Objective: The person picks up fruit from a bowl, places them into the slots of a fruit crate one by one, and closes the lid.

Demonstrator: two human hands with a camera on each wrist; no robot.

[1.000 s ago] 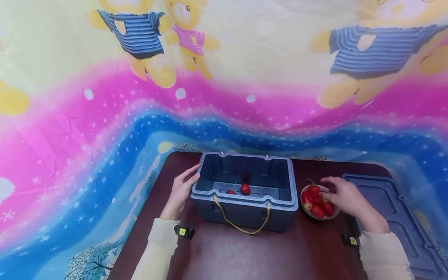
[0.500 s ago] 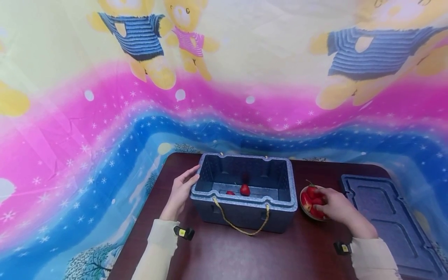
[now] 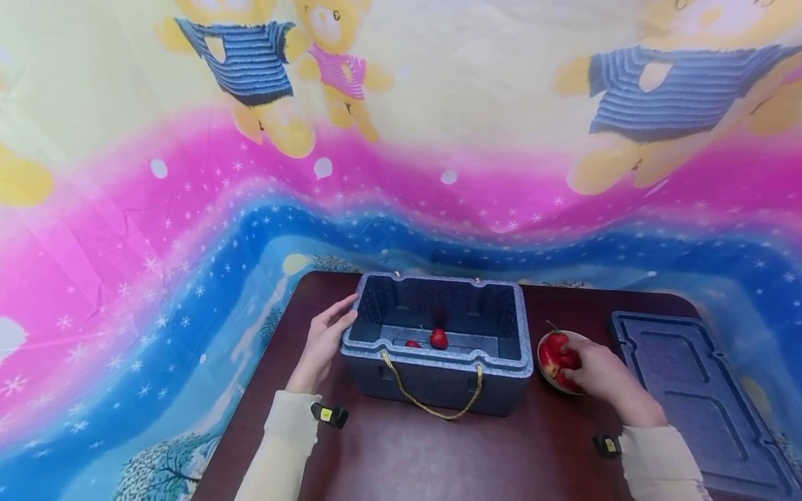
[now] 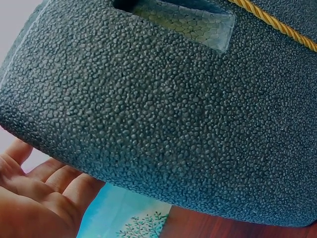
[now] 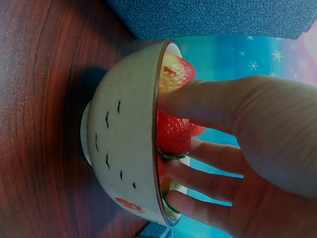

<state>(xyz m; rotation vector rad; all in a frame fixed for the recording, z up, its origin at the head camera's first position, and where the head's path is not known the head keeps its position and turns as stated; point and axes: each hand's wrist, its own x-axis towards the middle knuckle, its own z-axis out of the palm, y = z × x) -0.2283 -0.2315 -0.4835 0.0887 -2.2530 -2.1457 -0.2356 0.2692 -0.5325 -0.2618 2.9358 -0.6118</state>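
A dark blue-grey foam box (image 3: 438,386) with a gold rope handle stands on the table, and on its floor lie a red strawberry (image 3: 438,339) and part of another. My left hand (image 3: 324,344) rests against the box's left wall with extended fingers; the left wrist view shows those fingers (image 4: 74,186) along its edge. Right of the box, a pale bowl (image 5: 126,129) holds several strawberries, some with green leaves. My right hand (image 3: 601,372) reaches into the bowl, thumb and fingers around one strawberry (image 5: 173,135). The hand hides part of the bowl's contents.
A dark blue-grey lid (image 3: 702,396) with recessed panels lies at the table's right side. The dark red-brown table (image 3: 432,452) has rounded far corners. Close behind it hangs a cloth backdrop (image 3: 401,174) printed with bears.
The right hand has moved left and over the bowl, and its thumb and fingers have closed around a strawberry. The left hand and the box have stayed in place.
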